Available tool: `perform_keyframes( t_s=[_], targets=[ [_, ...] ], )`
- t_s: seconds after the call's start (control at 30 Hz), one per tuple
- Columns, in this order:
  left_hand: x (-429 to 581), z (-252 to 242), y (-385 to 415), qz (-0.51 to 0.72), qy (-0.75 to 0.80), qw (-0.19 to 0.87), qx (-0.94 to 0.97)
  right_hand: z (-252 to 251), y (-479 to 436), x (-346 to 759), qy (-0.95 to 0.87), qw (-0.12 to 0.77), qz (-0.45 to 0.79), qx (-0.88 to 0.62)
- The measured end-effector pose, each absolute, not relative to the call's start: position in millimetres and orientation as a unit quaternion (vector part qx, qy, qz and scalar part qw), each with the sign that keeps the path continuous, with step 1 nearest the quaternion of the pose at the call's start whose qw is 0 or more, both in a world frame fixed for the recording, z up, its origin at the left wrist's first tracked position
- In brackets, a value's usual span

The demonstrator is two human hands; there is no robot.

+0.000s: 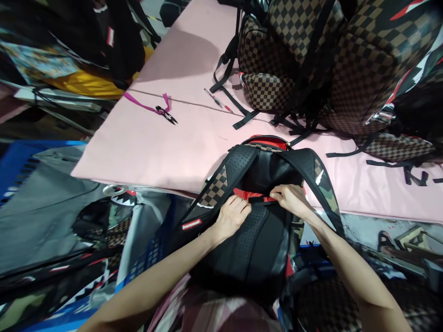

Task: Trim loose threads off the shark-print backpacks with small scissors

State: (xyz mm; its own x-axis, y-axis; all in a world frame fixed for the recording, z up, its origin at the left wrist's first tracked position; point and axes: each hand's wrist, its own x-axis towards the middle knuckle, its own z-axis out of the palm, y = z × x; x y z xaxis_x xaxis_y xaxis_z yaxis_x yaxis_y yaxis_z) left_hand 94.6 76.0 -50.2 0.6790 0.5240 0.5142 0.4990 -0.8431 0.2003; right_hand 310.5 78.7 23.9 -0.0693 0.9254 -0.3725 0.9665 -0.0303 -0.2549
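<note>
A black backpack (238, 258) leans upright against the table edge, its back panel and shoulder straps facing me. Across the panel runs a pocket opening (258, 199) that shows red lining. My left hand (233, 214) is closed on the left end of the opening's lower edge, fingers curled over it. At the right end my right hand (290, 199) pinches the edge beside the lining. One shoulder strap (238, 161) on the left carries a brown check patch; the right strap (320, 180) has a camouflage patch.
On the pink table (138, 147) lie black thread snips (166, 114) with a purple ribbon and a pen (212, 97). Several checkered backpacks (270, 92) are piled at the back right. Blue crates (150, 258) with bag pieces stand below the table.
</note>
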Motion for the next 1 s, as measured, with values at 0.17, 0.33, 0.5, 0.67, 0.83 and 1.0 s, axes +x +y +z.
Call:
perform_keyframes(
  t_s=[0.17, 0.33, 0.5, 0.67, 0.83, 1.0],
  targets=[
    [94.6, -52.0, 75.3, 0.287, 0.290, 0.030, 0.912, 22.2, 79.6, 308.5, 0.680, 0.009, -0.252, 0.688],
    [94.1, -52.7, 74.6, 0.291, 0.293, 0.045, 0.910, 25.8, 78.1, 309.5, 0.689, 0.034, -0.235, 0.685],
    [95.0, -53.5, 74.6, 0.293, 0.296, 0.048, 0.908, 25.1, 76.6, 304.9, 0.690, 0.032, -0.203, 0.694],
    [95.7, -52.2, 75.2, 0.301, 0.300, 0.038, 0.904, 30.1, 77.4, 308.3, 0.690, 0.037, -0.218, 0.689],
    [96.6, -50.9, 75.1, 0.304, 0.303, 0.040, 0.902, 28.3, 77.6, 308.4, 0.695, 0.047, -0.206, 0.688],
    [97.2, -50.5, 74.9, 0.305, 0.310, 0.040, 0.900, 28.5, 78.8, 309.8, 0.694, 0.046, -0.214, 0.686]
  ],
)
